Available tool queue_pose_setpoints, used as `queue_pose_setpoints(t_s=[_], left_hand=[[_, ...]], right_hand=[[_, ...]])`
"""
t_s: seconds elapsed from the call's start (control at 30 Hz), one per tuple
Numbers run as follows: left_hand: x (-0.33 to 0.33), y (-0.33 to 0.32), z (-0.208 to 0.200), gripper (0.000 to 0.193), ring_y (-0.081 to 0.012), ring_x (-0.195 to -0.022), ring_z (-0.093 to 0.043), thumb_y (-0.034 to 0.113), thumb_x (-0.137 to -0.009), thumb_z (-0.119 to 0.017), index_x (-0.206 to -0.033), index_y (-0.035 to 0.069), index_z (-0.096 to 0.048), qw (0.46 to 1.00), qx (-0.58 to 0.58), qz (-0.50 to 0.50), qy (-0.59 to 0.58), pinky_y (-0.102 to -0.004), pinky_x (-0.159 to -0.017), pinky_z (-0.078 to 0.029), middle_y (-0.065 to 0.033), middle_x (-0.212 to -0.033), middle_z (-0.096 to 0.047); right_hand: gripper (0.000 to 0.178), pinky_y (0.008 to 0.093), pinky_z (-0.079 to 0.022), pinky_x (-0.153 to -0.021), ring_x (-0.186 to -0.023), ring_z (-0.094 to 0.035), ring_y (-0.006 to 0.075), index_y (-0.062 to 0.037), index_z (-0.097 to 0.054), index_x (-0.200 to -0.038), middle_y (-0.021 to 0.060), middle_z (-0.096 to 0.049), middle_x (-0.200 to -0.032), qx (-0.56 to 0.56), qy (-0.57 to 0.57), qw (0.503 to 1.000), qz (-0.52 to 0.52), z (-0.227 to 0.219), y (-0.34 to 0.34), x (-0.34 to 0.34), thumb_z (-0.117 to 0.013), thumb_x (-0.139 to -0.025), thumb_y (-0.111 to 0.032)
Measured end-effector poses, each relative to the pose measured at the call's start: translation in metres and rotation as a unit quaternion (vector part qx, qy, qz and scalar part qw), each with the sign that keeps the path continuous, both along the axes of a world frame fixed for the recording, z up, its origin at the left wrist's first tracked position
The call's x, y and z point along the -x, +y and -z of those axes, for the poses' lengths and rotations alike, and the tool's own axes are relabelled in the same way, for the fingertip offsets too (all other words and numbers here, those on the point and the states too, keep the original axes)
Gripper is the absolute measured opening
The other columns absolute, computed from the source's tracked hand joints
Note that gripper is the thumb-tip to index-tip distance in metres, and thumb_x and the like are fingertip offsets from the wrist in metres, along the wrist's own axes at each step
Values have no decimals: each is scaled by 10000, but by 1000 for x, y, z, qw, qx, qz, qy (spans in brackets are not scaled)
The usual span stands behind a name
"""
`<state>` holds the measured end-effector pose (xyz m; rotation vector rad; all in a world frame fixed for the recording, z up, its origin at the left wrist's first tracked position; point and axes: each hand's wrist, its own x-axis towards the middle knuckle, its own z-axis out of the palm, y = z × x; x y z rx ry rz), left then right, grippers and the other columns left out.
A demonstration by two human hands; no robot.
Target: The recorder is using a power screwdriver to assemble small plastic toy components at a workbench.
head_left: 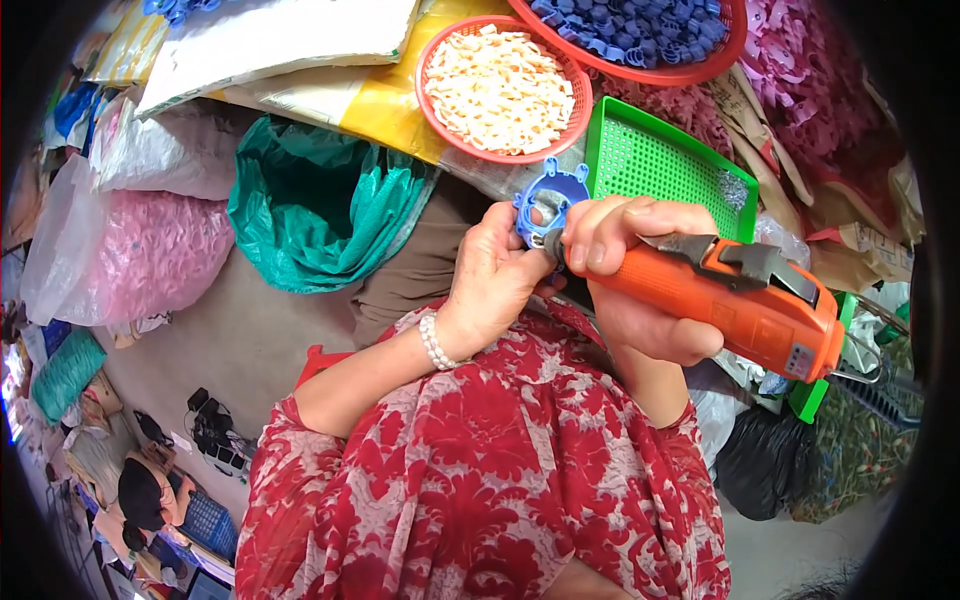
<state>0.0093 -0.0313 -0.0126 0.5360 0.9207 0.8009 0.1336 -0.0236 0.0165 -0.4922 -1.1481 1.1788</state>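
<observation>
My left hand has its fingers closed round a blue plastic ring-shaped part with small lugs on its rim. My right hand is wrapped round an orange power screwdriver, which lies tilted with its tip toward the left. That tip meets the near edge of the blue part, close to my left fingertips. The fingers partly cover the exact contact point. Just beyond the hands stands a green perforated tray, with small silvery pieces, perhaps screws, in its right corner.
A red basket of cream-coloured small parts stands ahead, and a larger red basket of blue parts behind it. An open teal sack sits left, beside a bag of pink pieces. A black bag lies right.
</observation>
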Motion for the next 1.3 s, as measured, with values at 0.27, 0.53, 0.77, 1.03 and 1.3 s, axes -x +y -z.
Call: queue_pose_setpoints(t_s=[0.27, 0.53, 0.77, 1.03, 1.3], left_hand=[[-4, -8, 17, 188, -75, -548, -531, -12, -776, -552, -943, 22, -470, 996, -82, -43, 6, -225, -460, -433, -25, -718, -565], [11, -8, 6, 298, -96, -684, -603, -20, -810, -549, -1086, 33, -451, 997, -66, 34, 30, -223, -575, -510, -40, -858, -597], [50, -9, 13, 361, -139, -610, -615, -12, -784, -558, -1114, 22, -416, 1000, -5, 17, 17, -222, -508, -518, -79, -829, -596], [54, -4, 10, 380, -169, -661, -646, -13, -798, -576, -1150, -6, -434, 999, 26, 43, 13, -222, -556, -538, -97, -923, -595], [69, -6, 5, 387, -135, -661, -623, 24, -798, -581, -1153, 9, -428, 996, -12, 48, 69, -210, -553, -518, -90, -907, -604]], right_hand=[[771, 349, -416, -633, -644, -524, 199, -34, -491, -1052, 57, -553, -749, -28, 34, 999, 9, 4, 2, 3, -550, -700, -717], [789, 334, -402, -647, -656, -514, 175, -51, -472, -1122, 33, -532, -741, -13, 37, 999, -9, -13, -5, 3, -564, -696, -710], [858, 365, -418, -673, -669, -524, 195, -17, -428, -1141, 64, -553, -778, -21, 64, 997, -29, -35, -7, -7, -569, -669, -720], [873, 353, -424, -672, -679, -530, 189, -23, -432, -1146, 63, -554, -777, -14, 46, 999, -11, -25, -7, -14, -556, -662, -738], [881, 349, -426, -654, -663, -525, 186, -24, -441, -1132, 60, -551, -768, 7, 41, 999, 22, -24, -10, -21, -565, -644, -746]])
